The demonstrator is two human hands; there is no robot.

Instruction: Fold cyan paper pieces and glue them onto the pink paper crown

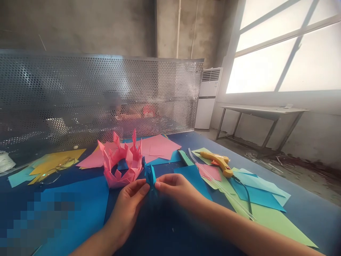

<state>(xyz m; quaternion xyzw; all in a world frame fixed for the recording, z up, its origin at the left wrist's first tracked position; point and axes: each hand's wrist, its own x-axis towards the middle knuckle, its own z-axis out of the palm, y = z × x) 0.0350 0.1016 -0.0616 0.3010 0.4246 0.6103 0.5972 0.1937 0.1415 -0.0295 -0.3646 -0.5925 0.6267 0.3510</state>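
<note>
At the far left, a crumpled white plastic bundle is lying on the dark blue table. A pair of eyeglasses is resting over yellow paper, while a large blue sheet is spreading across the near side. A pink folded-paper crown is standing upright, its pointed tips rising around an open middle.

Just right of the crown, the left hand is gripping the lower left side of a small blue folded piece between thumb and fingers, the other fingers curling inward. The piece is pointing upward between the two hands, above the table's near half. The right hand is nearly closed, its thumb and forefinger pinching the piece's lower right side. Pink sheets are lying behind.

Farther right, another blue sheet is lying near clear thin rods, which are crossing green paper. A yellow glue gun is resting on its side there, its black cord trailing toward the person. Beyond the table, a white floor-standing air conditioner is showing marks too small to read.
</note>
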